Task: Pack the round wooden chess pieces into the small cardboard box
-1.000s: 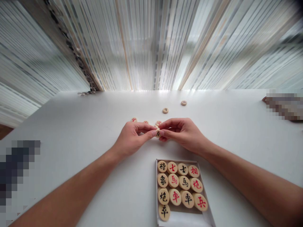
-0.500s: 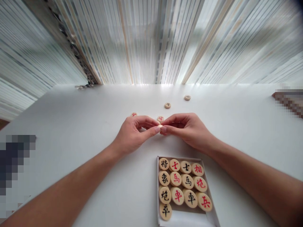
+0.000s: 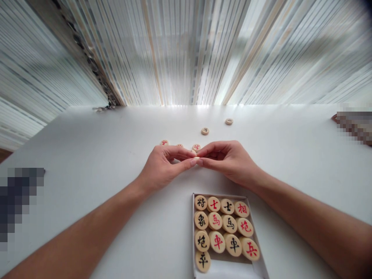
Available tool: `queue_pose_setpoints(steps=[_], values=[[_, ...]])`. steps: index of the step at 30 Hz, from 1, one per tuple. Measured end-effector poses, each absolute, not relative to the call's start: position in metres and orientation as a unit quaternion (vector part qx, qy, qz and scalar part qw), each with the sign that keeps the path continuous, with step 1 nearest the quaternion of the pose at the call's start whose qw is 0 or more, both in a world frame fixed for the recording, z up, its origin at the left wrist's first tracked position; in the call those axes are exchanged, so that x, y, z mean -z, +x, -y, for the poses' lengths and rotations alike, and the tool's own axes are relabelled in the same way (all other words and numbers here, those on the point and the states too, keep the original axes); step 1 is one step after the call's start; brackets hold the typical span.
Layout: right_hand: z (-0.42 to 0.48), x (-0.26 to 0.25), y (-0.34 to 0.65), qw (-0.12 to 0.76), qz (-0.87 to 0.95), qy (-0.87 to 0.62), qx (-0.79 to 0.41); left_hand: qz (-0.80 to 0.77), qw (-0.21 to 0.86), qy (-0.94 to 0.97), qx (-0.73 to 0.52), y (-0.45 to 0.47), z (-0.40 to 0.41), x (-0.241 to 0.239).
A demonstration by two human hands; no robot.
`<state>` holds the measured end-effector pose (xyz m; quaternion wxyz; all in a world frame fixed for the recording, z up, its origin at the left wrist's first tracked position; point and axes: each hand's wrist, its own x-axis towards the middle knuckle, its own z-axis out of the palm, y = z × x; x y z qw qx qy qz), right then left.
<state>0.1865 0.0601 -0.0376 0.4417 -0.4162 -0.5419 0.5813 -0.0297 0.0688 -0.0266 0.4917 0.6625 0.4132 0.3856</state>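
My left hand (image 3: 168, 164) and my right hand (image 3: 225, 159) meet above the white table, fingertips to fingertips. Pinched between both sets of thumbs and fingers is a pale round xiangqi piece (image 3: 197, 158), mostly covered, its marking out of sight. Just behind my fingers lie red-marked pieces, one (image 3: 197, 147) by my right fingertips and another (image 3: 164, 143) beyond my left knuckles. Closer to me stands an open shallow box (image 3: 228, 267) with rows of round pieces bearing red and black characters. A black-marked piece (image 3: 202, 261) occupies its front left.
Two dark-marked pieces, one (image 3: 205, 131) nearer and one (image 3: 229, 121) farther, rest on the table (image 3: 122, 155) beyond my hands. A striped string curtain (image 3: 174, 58) hangs along the far edge. Pixelated areas cover things at both sides.
My fingers have shifted slightly around the held piece, and a bit more of the red-marked pieces shows behind them. The box and its contents stay as they were.
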Motion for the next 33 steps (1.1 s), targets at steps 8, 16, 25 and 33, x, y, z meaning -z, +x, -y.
queue_pose_setpoints(steps=[8, 16, 25, 33], values=[[-0.061, 0.0361, 0.1872, 0.442, 0.53, -0.412, -0.594, -0.407, 0.496, 0.662, -0.388, -0.031, -0.0697, 0.029], [-0.0639, 0.0416, 0.1924, 0.439, 0.523, -0.381, -0.623, -0.405, 0.545, 0.626, -0.384, -0.0327, -0.0718, 0.0312], [-0.0653, 0.0452, 0.1942, 0.433, 0.516, -0.363, -0.644, -0.406, 0.547, 0.625, -0.381, -0.0337, -0.0719, 0.0306], [-0.0646, 0.0423, 0.1914, 0.444, 0.499, -0.366, -0.648, -0.398, 0.563, 0.615, -0.382, -0.0331, -0.0706, 0.0285]])
